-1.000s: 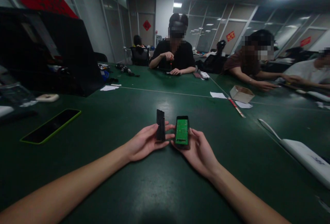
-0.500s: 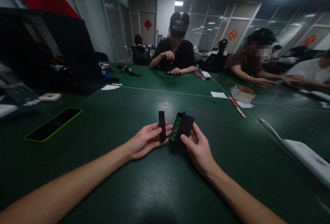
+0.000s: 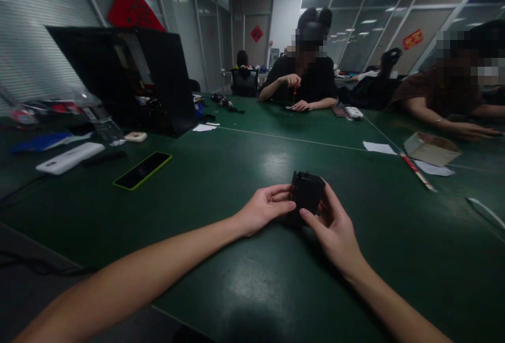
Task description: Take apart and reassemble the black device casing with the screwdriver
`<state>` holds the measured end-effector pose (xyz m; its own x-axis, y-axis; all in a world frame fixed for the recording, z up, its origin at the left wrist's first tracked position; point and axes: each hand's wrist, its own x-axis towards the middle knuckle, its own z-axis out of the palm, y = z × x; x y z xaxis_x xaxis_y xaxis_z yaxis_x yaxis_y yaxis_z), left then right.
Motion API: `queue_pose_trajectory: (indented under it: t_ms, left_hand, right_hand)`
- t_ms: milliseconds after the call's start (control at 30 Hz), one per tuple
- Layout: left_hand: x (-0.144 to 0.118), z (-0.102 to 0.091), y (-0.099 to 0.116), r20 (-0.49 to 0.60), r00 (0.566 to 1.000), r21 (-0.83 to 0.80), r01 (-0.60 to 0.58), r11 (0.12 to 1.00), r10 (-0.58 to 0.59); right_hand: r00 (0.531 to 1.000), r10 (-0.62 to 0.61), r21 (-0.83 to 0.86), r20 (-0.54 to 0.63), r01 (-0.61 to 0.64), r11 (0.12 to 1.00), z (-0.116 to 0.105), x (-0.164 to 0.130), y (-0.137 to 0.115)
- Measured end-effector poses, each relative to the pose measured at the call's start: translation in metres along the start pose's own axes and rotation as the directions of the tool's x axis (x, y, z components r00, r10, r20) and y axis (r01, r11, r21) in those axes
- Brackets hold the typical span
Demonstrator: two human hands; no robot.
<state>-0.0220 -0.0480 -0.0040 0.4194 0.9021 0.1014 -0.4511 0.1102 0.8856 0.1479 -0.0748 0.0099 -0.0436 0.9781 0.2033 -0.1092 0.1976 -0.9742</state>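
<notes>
A black plastic case (image 3: 310, 193) is held just above the green table, between both hands. My right hand (image 3: 335, 227) grips its right side, thumb on the near face and fingers behind. From the left, my left hand (image 3: 266, 209) is closed on the narrow black cover (image 3: 294, 179), pressed against the case's left edge; its thumb lies along the near face. The circuit board inside is out of sight now. Whether cover and case are fully joined I cannot tell.
A phone with a green rim (image 3: 142, 170) lies to the left, near a white power bank (image 3: 70, 158) and a plastic bottle (image 3: 103, 119). Behind them stands a large black box (image 3: 165, 77). Across the table (image 3: 221, 169), a person holds a red screwdriver (image 3: 295, 89). A small carton (image 3: 432, 148) sits at right.
The narrow cover and the case, apart before with the green board showing between them, are now brought together. My view has swung left, so the scene sits further right.
</notes>
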Motion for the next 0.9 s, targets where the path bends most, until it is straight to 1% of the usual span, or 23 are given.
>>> queue_pose_trajectory:
  t_ms: [133,267,333,367,400,433,500,533,567,633,667,700,733,767,800,833,867,900]
  left_hand:
    - [0.000,0.001,-0.005,0.007,0.997,0.071,-0.080,0.994,0.080]
    - [-0.001,0.002,-0.004,0.011,0.997,0.164,-0.083,0.983,0.082]
    - [-0.004,0.004,-0.001,-0.004,0.997,0.251,-0.077,0.965,0.080]
    - [-0.007,0.006,0.000,-0.020,0.996,0.329,-0.077,0.941,0.088]
    - [-0.009,0.009,0.001,-0.037,0.994,0.428,-0.080,0.900,0.106]
    - [-0.012,0.012,0.002,-0.051,0.990,0.536,-0.086,0.840,0.135]
    - [-0.018,0.019,0.003,-0.040,0.977,0.713,-0.121,0.691,0.212]
    - [-0.021,0.022,0.004,-0.006,0.970,0.766,-0.151,0.625,0.242]
    - [-0.024,0.024,0.006,0.039,0.965,0.794,-0.187,0.579,0.258]
    - [-0.028,0.023,0.018,0.130,0.960,0.815,-0.245,0.526,0.247]
    - [-0.030,0.017,0.027,0.138,0.961,0.826,-0.246,0.508,0.240]
    - [-0.032,0.006,0.040,0.124,0.963,0.848,-0.229,0.478,0.240]
    - [-0.035,-0.009,0.055,0.089,0.961,0.883,-0.197,0.426,0.261]
    - [-0.039,-0.029,0.072,0.044,0.948,0.925,-0.157,0.346,0.314]
    - [-0.045,-0.054,0.090,-0.011,0.920,0.963,-0.096,0.251,0.392]
    - [-0.053,-0.081,0.107,-0.079,0.881,0.989,0.011,0.147,0.466]
    - [-0.062,-0.109,0.123,-0.158,0.838,0.986,0.160,0.042,0.522]
    - [-0.072,-0.137,0.136,-0.249,0.799,0.943,0.328,-0.050,0.547]
  right_hand:
    - [0.998,0.012,-0.032,0.065,-0.010,0.999,0.001,0.000,-0.002]
    - [0.992,-0.006,-0.108,0.122,0.019,0.994,0.000,0.001,-0.004]
    - [0.991,0.003,-0.154,0.132,0.017,0.988,0.000,0.002,-0.004]
    - [0.992,0.009,-0.173,0.127,0.014,0.985,0.000,0.002,-0.003]
    - [0.993,0.013,-0.191,0.118,0.010,0.981,0.001,0.002,-0.003]
    - [0.995,0.010,-0.211,0.101,0.012,0.977,0.001,0.002,-0.002]
    - [0.999,-0.021,-0.253,0.033,0.028,0.967,0.003,0.003,0.000]
    - [0.999,-0.038,-0.268,-0.007,0.034,0.963,0.004,0.003,0.002]
    - [0.998,-0.048,-0.276,-0.042,0.035,0.960,0.004,0.003,0.003]
    - [0.996,-0.034,-0.255,-0.083,0.012,0.967,0.003,0.003,0.006]
    - [0.996,-0.005,-0.227,-0.083,-0.014,0.974,0.002,0.003,0.007]
    - [0.997,0.032,-0.193,-0.076,-0.046,0.980,0.001,0.003,0.007]
    - [0.995,0.072,-0.157,-0.065,-0.081,0.984,0.000,0.003,0.007]
    - [0.993,0.108,-0.124,-0.055,-0.114,0.986,-0.001,0.003,0.006]
    - [0.989,0.139,-0.099,-0.043,-0.142,0.985,-0.002,0.003,0.005]
    - [0.987,0.159,-0.084,-0.034,-0.162,0.983,-0.002,0.002,0.004]
    - [0.985,0.172,-0.082,-0.024,-0.173,0.982,-0.002,0.002,0.004]
    - [0.984,0.178,-0.087,-0.016,-0.179,0.980,-0.002,0.002,0.003]
